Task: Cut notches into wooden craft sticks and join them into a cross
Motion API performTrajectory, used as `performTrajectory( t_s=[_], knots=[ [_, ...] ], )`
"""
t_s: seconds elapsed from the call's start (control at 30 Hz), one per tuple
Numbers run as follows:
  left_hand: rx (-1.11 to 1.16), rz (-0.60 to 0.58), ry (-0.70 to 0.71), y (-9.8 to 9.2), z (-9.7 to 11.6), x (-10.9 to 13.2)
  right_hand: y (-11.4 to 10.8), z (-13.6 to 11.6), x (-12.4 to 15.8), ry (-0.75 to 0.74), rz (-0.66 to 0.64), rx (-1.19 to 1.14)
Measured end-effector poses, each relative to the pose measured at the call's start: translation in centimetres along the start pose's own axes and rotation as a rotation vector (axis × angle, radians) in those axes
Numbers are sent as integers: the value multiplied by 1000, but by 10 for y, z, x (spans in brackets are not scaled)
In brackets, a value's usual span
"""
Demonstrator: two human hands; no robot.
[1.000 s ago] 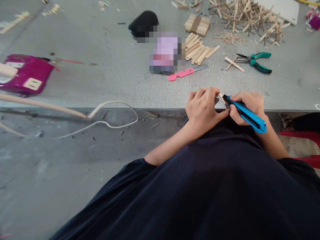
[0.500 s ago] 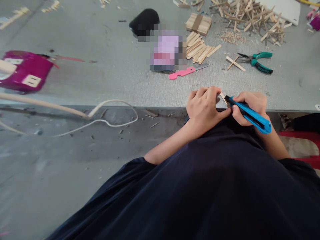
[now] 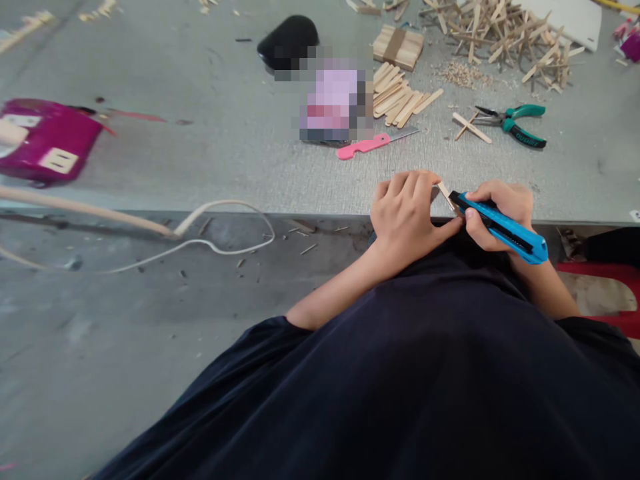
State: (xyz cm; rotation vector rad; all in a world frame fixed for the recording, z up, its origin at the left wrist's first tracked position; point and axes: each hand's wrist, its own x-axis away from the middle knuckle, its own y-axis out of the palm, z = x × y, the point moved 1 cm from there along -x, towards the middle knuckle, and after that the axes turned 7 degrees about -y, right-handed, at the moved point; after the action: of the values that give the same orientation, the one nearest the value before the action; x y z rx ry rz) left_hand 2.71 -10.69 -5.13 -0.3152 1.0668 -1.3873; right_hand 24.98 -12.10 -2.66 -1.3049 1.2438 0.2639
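Observation:
My left hand [image 3: 404, 212] grips a wooden craft stick [image 3: 447, 195] between its fingertips and thumb at the table's front edge. A blue utility knife [image 3: 505, 229] is wrapped in my right hand [image 3: 500, 208], its black front end against the stick. The blade itself is too small to make out. Beyond my hands lie a pink folding knife [image 3: 364, 146] with its blade out and green-handled pliers [image 3: 515, 124]. Two crossed sticks [image 3: 472, 127] rest by the pliers' jaws.
Loose craft sticks [image 3: 397, 100] and a banded bundle [image 3: 399, 48] lie ahead, near a heap of stick scraps [image 3: 495, 30]. A black mouse-shaped object [image 3: 289, 41] and a blurred-out purple item [image 3: 333, 100] are left of them. A magenta glue gun-like tool [image 3: 55, 143] with cord stands far left.
The utility knife's rear end has swung slightly right and up in my right hand. My left hand has shifted a little up and left, still on the stick.

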Motion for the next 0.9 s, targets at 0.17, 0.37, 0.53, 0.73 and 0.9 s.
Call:
performTrajectory(
  t_s=[0.17, 0.37, 0.53, 0.73, 0.9],
  knots=[
    [37, -66, 30, -11, 0, 0, -2, 0, -5, -9, -1, -78],
    [76, -233, 101, -34, -10, -8, -7, 0, -11, -39, -70, -98],
    [104, -318, 177, -48, -25, -17, -6, -5, -13, -118, -97, -76],
    [83, -249, 270, -44, -29, -5, 1, -7, -6, -144, -58, -40],
    [12, -54, 168, -1, -34, 26, 5, -8, 2, -58, -77, 14]
  ],
)
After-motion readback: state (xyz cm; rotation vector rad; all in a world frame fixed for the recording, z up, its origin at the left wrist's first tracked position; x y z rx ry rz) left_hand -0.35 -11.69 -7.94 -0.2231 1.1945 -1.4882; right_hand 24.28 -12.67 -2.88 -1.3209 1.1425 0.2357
